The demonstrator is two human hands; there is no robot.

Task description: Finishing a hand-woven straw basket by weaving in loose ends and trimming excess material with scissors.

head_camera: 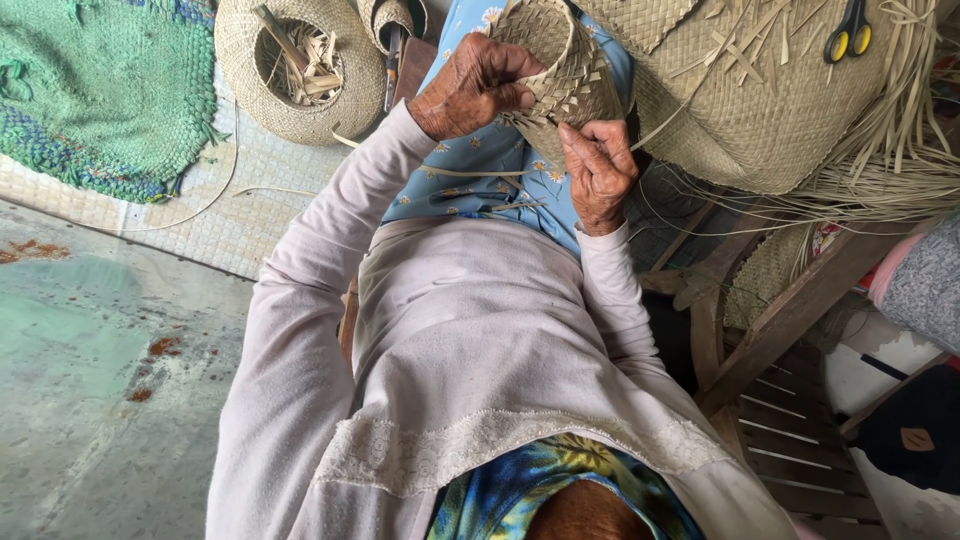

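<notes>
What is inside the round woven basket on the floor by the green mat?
The round basket holds loose cut strips of pale leaf, lying crosswise. Its bottom is covered by them, so anything underneath cannot be seen.

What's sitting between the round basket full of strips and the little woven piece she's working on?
In the head view, between the round basket and the woven piece lie a small woven pouch, a brown board and her left hand.

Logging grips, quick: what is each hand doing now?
Left hand: closed, gripping the small woven basket.
Right hand: fingers pinching the same basket's lower edge.
</notes>
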